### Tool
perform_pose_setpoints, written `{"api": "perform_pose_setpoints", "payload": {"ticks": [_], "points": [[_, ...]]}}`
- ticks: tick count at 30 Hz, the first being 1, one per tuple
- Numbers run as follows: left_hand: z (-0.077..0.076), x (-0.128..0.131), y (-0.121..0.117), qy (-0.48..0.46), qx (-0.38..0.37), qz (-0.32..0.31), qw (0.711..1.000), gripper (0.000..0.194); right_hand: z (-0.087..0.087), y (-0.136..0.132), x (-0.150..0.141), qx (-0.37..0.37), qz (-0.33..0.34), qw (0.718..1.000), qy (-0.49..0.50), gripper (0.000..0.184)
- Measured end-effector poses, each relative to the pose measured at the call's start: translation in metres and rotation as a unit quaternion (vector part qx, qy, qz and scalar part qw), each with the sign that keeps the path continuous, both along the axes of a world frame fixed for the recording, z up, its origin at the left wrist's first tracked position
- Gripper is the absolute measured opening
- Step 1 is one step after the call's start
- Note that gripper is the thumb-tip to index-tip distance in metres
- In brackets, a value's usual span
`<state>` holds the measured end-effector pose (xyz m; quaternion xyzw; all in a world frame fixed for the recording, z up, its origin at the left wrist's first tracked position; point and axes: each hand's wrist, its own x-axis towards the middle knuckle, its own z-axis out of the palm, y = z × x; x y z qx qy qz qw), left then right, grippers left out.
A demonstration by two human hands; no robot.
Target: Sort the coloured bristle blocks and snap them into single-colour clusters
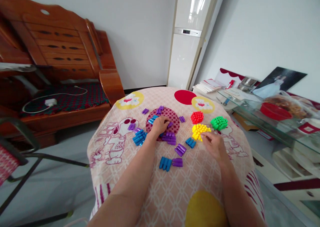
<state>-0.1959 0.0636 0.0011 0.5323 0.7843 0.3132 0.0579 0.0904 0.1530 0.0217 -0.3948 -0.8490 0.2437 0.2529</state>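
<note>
"Where's the left hand?"
"Over the tablecloth, fingers curled among purple pieces and blue pieces; I can't tell whether it grips any."
"And the right hand?"
"Fingers bent, tips at the yellow cluster; whether they pinch it, I can't tell. Near that sit 2 more, the red cluster and green cluster."

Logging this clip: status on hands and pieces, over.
Left hand among blue pieces and purple pieces. Right hand at yellow cluster. Close by: red cluster, green cluster.
</note>
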Motion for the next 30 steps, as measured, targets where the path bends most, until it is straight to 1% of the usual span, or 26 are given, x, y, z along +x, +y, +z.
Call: {"api": "perform_pose_setpoints", "payload": {"ticks": [1, 3, 4, 6, 9, 12, 15, 16, 18, 19, 21, 23, 25, 28, 29, 30], "points": [[0.0, 0.001, 0.0, 0.001, -0.003, 0.002, 1.0, 0.021, -0.004, -0.01, -0.004, 0.029, 0.009, 0.998, -0.052, 0.023], [0.0, 0.002, 0.0, 0.005, -0.011, 0.001, 1.0, 0.021, -0.013, -0.027, -0.011, 0.07, 0.006, 0.988, -0.135, 0.022], [0.0, 0.002, 0.0, 0.007, -0.016, 0.001, 1.0, 0.021, -0.017, -0.032, -0.014, 0.083, 0.0, 0.984, -0.16, 0.023], [0.001, 0.003, 0.0, 0.012, -0.024, 0.004, 1.0, 0.022, -0.023, -0.038, -0.019, 0.106, -0.006, 0.979, -0.174, 0.025], [0.001, 0.004, 0.0, 0.013, -0.035, 0.011, 0.999, 0.022, -0.029, -0.038, -0.023, 0.105, 0.007, 0.986, -0.128, 0.023], [0.001, 0.004, 0.0, 0.009, -0.033, 0.007, 0.999, 0.022, -0.032, -0.036, -0.024, 0.06, 0.021, 0.997, -0.031, 0.02], [0.001, 0.003, 0.0, 0.007, -0.023, 0.002, 1.0, 0.021, -0.031, -0.037, -0.021, 0.0, 0.044, 0.997, 0.061, 0.022], [0.0, 0.003, 0.0, 0.007, -0.021, 0.001, 1.0, 0.021, -0.031, -0.036, -0.017, -0.016, 0.038, 0.995, 0.086, 0.024], [0.0, 0.001, 0.0, 0.007, -0.02, 0.0, 1.0, 0.021, -0.028, -0.029, -0.006, -0.024, -0.014, 0.991, 0.133, 0.025], [-0.001, 0.001, 0.001, 0.008, -0.021, 0.002, 1.0, 0.022, -0.027, -0.024, 0.002, -0.008, -0.058, 0.987, 0.152, 0.026], [-0.001, 0.0, 0.002, 0.013, -0.022, 0.004, 1.0, 0.023, -0.025, -0.009, 0.021, 0.049, -0.155, 0.974, 0.161, 0.026], [-0.001, -0.001, 0.002, 0.02, -0.023, 0.005, 1.0, 0.024, -0.023, 0.009, 0.041, 0.104, -0.244, 0.956, 0.125, 0.026], [-0.002, -0.001, 0.002, 0.024, -0.021, 0.004, 0.999, 0.024, -0.022, 0.028, 0.055, 0.125, -0.315, 0.939, 0.063, 0.024], [-0.003, -0.002, 0.003, 0.029, -0.013, 0.007, 0.999, 0.023, -0.019, 0.05, 0.062, 0.108, -0.374, 0.921, -0.021, 0.025], [-0.003, -0.003, 0.003, 0.029, -0.011, 0.009, 0.999, 0.022, -0.019, 0.056, 0.062, 0.104, -0.382, 0.917, -0.04, 0.025], [-0.004, -0.004, 0.003, 0.029, -0.01, 0.01, 0.999, 0.022, -0.019, 0.061, 0.062, 0.111, -0.377, 0.918, -0.051, 0.025]]}}
